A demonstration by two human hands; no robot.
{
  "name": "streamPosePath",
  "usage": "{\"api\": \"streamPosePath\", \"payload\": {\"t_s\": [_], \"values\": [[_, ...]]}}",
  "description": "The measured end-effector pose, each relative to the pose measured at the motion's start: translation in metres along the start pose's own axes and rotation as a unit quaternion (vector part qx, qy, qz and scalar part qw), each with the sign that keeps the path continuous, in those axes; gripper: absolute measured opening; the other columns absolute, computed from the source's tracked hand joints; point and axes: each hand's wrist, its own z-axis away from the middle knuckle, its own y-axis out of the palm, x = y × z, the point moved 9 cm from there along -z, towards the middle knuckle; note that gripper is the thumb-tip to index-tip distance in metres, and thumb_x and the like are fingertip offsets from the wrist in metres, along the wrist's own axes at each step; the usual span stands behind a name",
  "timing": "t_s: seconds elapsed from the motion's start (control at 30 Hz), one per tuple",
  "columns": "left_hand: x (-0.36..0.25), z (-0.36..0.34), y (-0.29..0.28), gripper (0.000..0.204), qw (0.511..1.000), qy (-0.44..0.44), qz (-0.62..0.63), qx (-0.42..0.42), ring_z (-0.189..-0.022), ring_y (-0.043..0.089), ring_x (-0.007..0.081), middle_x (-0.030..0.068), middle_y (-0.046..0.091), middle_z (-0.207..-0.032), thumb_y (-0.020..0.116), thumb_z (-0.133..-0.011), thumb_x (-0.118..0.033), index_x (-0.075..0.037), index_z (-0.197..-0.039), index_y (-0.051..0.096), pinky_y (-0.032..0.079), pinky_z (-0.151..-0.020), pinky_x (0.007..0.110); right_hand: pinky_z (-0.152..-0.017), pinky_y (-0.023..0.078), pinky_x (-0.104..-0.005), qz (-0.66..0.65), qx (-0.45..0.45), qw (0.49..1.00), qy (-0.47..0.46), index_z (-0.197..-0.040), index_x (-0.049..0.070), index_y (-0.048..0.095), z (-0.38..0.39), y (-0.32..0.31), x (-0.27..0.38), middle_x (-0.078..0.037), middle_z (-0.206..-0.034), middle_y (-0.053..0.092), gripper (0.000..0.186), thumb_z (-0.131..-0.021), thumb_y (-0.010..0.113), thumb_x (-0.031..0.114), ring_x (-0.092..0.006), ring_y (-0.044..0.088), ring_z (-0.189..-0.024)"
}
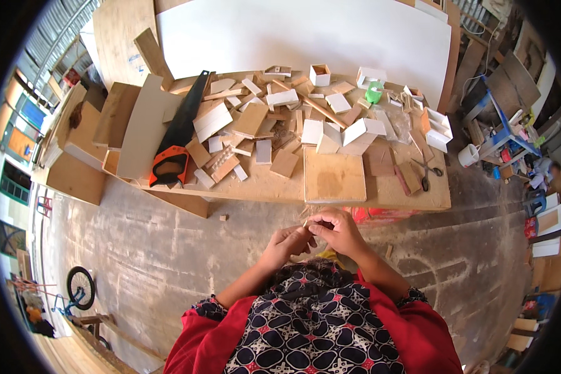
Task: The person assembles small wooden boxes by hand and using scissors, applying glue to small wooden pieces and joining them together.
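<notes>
Just in front of the bench edge, my left hand (pixel 288 242) and my right hand (pixel 336 229) meet with fingertips pinched together. Between them shows a small, thin, pale yellowish piece (pixel 305 223), too small to name. Both hands are closed on it, and the fingers hide most of it. The nearest thing on the bench is a square wooden panel (pixel 334 177) with a pale rim, lying flat just beyond my hands. To its right lie dark-handled scissors (pixel 426 176), spread apart, beside narrow wood strips (pixel 410 177).
Many wood offcuts (pixel 252 119) cover the workbench (pixel 262 191). A handsaw (pixel 179 137) with an orange handle leans at the left. White-faced small boxes (pixel 438 129) and a green object (pixel 374 92) stand at the right. A large white board (pixel 305 37) rises behind.
</notes>
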Motion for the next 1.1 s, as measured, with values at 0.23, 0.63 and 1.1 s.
{"api": "streamPosePath", "payload": {"t_s": [0.23,0.63,1.1], "values": [[-0.005,0.003,-0.014,0.022,1.000,0.005,0.010,-0.016,-0.062,0.048,0.0056,-0.0032,0.055,-0.074,0.061,-0.093,-0.024,-0.004,-0.102,0.061,0.036,-0.055,0.019,-0.068,0.048,-0.0242,-0.060,0.024,0.994,-0.084,-0.110,0.002,0.065,-0.009,0.008,0.003,-0.004,-0.091,0.064,0.025,-0.085,0.066,0.007,-0.0091,0.058,-0.078],[-0.016,-0.026,-0.014,0.030,0.992,0.032,-0.073,-0.092,-0.074,0.059,0.0108,0.0044,0.063,-0.090,0.056,-0.092,-0.014,0.000,-0.118,0.056,0.047,-0.065,0.024,-0.063,0.047,-0.0196,-0.140,-0.007,0.984,0.108,-0.121,0.000,0.060,-0.024,-0.018,-0.041,-0.001,-0.093,0.064,0.030,-0.092,0.059,0.009,-0.0041,0.053,-0.070],[-0.117,-0.159,-0.102,0.035,0.779,0.176,-0.471,-0.374,-0.073,0.065,0.0205,0.0153,0.068,-0.086,0.060,-0.084,-0.009,-0.002,-0.118,0.061,0.051,-0.069,0.032,-0.057,0.042,-0.0185,-0.125,-0.204,0.962,0.133,-0.096,0.002,0.066,-0.030,-0.245,-0.132,0.001,-0.074,0.061,0.012,-0.091,0.059,0.009,-0.0040,0.052,-0.063]]}}
